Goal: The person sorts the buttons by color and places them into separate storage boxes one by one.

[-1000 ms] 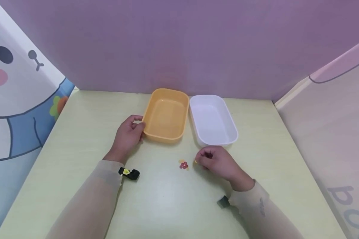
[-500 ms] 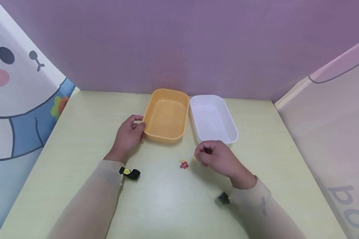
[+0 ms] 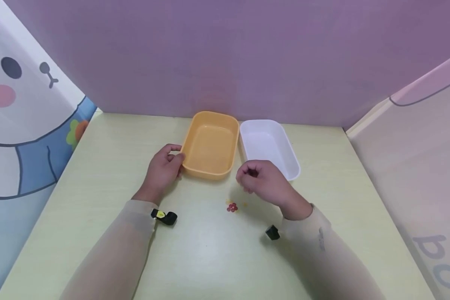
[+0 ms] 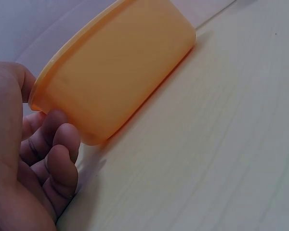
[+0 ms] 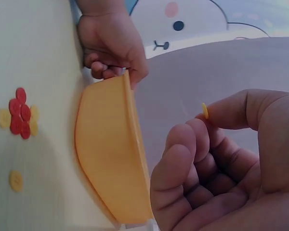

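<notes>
My left hand (image 3: 163,168) grips the left rim of an orange plastic tray (image 3: 211,148), with the thumb and index finger at its edge in the head view. Between thumb and index finger, my right hand (image 3: 264,181) pinches a small yellow button (image 5: 205,110), seen edge-on in the right wrist view. This hand is raised above the table, just in front of the white tray (image 3: 271,141) and overlapping its near corner. On the tabletop below lie several red buttons (image 5: 20,113) in a tight cluster, with yellow ones beside them. A single yellow button (image 5: 16,181) lies apart to the right.
Side by side, both trays stand at the back of the pale table (image 3: 206,258), near the purple wall (image 3: 225,54). Printed panels border the left and right sides. A black wrist camera (image 3: 273,232) sticks out from the right sleeve.
My right hand has risen from the table and moved forward toward the trays, uncovering the lone yellow button. My left hand keeps its hold on the orange tray.
</notes>
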`<state>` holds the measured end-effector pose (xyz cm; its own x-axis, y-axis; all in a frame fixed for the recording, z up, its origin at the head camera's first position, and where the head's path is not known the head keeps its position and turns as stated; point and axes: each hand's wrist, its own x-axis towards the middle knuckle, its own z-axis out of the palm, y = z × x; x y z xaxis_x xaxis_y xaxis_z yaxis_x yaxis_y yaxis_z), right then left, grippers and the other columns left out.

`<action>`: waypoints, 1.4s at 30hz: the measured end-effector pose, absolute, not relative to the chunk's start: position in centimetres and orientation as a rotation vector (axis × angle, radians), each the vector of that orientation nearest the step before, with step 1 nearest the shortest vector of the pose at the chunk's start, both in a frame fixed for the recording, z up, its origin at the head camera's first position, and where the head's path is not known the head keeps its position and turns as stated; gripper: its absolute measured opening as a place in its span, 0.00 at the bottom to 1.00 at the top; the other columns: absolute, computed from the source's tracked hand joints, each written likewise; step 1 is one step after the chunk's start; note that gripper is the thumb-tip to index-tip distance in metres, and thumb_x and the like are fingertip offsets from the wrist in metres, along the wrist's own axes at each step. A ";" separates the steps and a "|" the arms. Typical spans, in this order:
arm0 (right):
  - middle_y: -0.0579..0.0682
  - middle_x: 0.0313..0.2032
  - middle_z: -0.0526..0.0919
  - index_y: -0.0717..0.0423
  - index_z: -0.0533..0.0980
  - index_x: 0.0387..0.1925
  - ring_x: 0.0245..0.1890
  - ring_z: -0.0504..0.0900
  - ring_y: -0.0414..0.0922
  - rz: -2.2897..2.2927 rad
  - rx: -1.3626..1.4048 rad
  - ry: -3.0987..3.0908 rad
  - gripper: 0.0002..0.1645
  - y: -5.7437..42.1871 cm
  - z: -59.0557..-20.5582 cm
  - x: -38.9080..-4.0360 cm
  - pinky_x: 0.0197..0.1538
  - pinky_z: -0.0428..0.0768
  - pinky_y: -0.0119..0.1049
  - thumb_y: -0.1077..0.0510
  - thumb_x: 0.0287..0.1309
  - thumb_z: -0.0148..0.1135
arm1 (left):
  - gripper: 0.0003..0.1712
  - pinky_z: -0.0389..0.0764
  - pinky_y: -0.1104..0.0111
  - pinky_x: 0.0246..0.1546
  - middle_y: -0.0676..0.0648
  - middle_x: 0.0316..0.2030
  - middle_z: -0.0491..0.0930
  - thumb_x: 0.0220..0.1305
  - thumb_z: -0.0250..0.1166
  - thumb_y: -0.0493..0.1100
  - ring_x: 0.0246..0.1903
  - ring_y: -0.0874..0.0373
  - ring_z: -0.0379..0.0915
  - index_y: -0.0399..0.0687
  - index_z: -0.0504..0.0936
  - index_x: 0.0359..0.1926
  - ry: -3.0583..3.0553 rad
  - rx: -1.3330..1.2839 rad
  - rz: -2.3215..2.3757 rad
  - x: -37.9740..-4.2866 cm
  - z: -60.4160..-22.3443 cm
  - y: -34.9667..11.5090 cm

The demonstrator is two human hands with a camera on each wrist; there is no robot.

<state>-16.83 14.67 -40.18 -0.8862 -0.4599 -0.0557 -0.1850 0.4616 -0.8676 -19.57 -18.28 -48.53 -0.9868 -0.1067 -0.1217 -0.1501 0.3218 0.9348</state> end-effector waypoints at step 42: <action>0.50 0.32 0.84 0.64 0.85 0.46 0.30 0.84 0.45 -1.401 -0.223 2.342 0.12 10.4 -37.3 -27.9 0.34 0.86 0.34 0.57 0.75 0.64 | 0.21 0.87 0.64 0.31 0.42 0.36 0.87 0.82 0.62 0.53 0.28 0.49 0.84 0.55 0.79 0.69 2.470 -0.220 1.805 -20.0 -48.0 -17.8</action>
